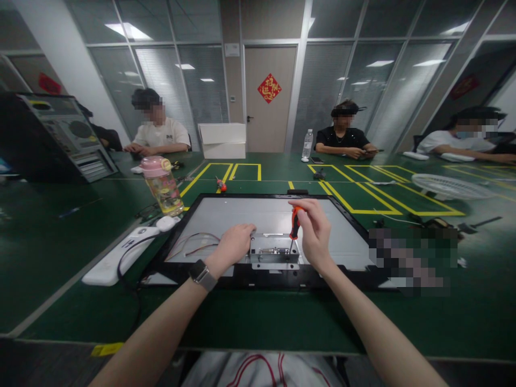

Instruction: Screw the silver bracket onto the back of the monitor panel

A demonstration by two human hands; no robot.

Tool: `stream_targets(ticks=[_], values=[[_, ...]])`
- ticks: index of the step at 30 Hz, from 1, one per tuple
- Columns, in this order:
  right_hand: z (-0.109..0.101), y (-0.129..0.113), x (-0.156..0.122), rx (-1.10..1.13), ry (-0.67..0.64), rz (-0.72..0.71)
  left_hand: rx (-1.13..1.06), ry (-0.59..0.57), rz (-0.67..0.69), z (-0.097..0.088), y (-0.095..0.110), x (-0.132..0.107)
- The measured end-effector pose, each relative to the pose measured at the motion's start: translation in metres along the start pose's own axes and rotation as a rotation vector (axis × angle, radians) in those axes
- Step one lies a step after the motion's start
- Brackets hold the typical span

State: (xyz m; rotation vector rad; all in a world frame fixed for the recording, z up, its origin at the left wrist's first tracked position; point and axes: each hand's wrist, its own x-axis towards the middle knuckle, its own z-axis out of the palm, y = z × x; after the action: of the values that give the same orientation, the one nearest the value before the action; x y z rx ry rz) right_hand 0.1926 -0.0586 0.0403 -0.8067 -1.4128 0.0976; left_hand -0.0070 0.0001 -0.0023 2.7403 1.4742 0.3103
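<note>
In front of me a black-framed display panel (346, 231) lies flat on the table, its grey back facing up. A metal bracket (274, 258) is set near the middle of its front edge. My left hand (234, 244), with a watch on the wrist, has its fingers closed at the bracket's left end; the fingertips are partly hidden. In my right hand (316, 231) is a red and black screwdriver (296, 223), held upright by the handle. Its shaft points down to the right part of the bracket. Thin wires (197, 244) lie on the panel left of my left hand.
A white power strip (121, 255) and a pink-lidded bottle (163, 188) stand left of the panel. Behind them is an opened computer case (66, 137). A white fan grille (447, 185) lies at right. Several people sit across the green table (258, 317).
</note>
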Motion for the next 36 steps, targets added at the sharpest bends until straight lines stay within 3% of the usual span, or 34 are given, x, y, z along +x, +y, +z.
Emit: stream_targets(ticks=[4, 11, 22, 28, 36], values=[[0.001, 0.002, -0.002, 0.067, -0.027, 0.048, -0.002, -0.002, -0.004, 0.000, 0.000, 0.000], [0.000, 0.002, 0.000, -0.008, -0.011, -0.016, 0.000, -0.001, -0.011, 0.000, 0.000, 0.000], [0.003, 0.003, 0.003, 0.265, -0.028, 0.240, -0.007, -0.002, -0.012, -0.002, 0.001, 0.000], [-0.001, 0.009, 0.009, 0.533, -0.219, 0.454, -0.005, -0.006, -0.013, -0.003, 0.002, -0.001], [-0.002, 0.012, 0.012, 0.502, -0.184, 0.447, -0.003, -0.011, -0.010, -0.005, 0.002, -0.001]])
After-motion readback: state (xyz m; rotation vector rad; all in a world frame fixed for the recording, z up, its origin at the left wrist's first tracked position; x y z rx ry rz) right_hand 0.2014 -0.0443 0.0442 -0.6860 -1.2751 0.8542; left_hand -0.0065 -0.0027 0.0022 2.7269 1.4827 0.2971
